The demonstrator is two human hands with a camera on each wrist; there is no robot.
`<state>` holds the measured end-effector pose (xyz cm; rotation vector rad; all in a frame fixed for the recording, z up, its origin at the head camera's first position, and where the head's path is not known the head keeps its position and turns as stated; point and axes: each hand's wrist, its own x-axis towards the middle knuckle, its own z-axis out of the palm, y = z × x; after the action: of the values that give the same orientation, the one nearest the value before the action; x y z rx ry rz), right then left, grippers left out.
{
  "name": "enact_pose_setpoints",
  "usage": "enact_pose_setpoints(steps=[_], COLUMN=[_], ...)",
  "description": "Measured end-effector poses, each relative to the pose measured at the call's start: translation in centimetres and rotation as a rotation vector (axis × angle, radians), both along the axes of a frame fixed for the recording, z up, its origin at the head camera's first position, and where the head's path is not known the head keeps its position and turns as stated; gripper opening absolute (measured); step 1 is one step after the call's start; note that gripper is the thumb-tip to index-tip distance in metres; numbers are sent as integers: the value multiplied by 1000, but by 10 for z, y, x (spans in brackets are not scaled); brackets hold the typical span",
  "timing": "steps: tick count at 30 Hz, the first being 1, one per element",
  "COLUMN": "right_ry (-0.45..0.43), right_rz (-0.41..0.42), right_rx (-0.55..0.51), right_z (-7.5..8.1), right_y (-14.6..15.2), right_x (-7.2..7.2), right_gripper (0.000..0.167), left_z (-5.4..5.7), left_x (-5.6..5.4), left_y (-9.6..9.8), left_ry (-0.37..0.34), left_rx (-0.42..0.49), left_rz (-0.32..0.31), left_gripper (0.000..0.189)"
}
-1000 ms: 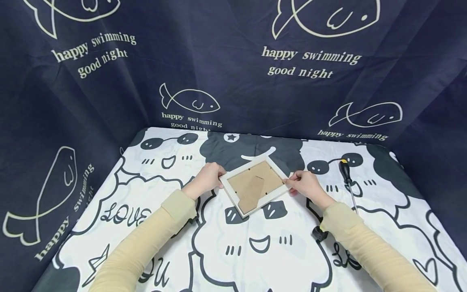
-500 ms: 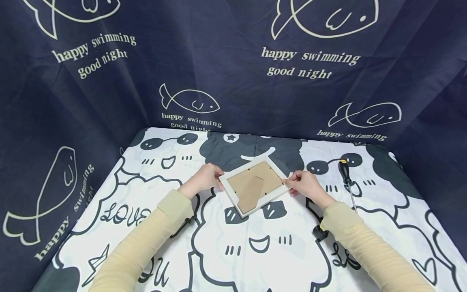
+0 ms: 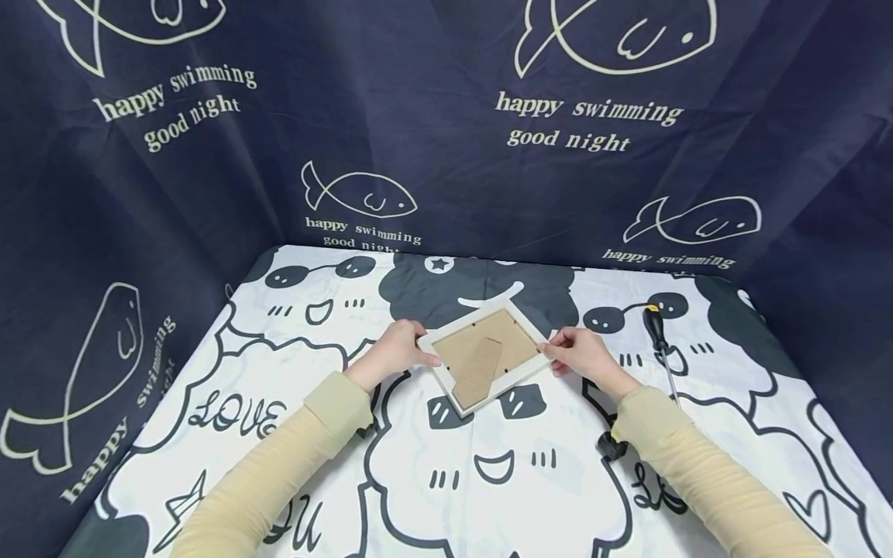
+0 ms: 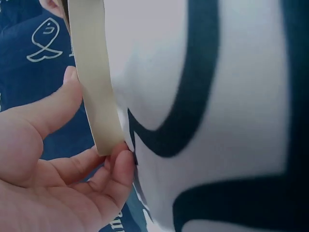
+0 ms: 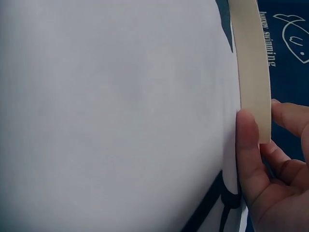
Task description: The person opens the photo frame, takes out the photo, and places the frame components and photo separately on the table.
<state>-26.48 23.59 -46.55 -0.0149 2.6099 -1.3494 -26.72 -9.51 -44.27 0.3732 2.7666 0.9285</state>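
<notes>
Two corners taken: your left grip (image 3: 396, 350) is clamped on the left corner of the picture frame (image 3: 487, 355), your right grip (image 3: 580, 353) on the right one. There it is between them, back side up, stand flap (image 3: 477, 377) showing, over the cloth-covered tabletop (image 3: 544, 511). Beyond your right hand lies a screwdriver (image 3: 656, 329); a black object (image 3: 609, 446) peeks from beside your right sleeve (image 3: 698, 461). Behind, a navy fish-print curtain (image 3: 460, 139).

Cloth-covered table (image 3: 558, 515) | screwdriver (image 3: 660, 342) | small dark object (image 3: 611, 446), partly hidden
</notes>
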Motion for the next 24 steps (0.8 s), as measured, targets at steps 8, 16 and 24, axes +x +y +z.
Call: enact_pose_setpoints(steps=[8,16,24], right_ry=[-18,-11,94], right_rz=[43,75,54], right_rx=[-2,107,233], right_z=[10,32,63], right_y=[4,18,48], right_x=[2,-6,-20], right_gripper=[22,26,28], left_z=[5,5,7], left_x=[3,3,2], left_y=[7,8,9], left_ry=[33,17,-1], left_rx=[-77,-80,-96], left_rz=[26,44,39], left_gripper=[57,56,55])
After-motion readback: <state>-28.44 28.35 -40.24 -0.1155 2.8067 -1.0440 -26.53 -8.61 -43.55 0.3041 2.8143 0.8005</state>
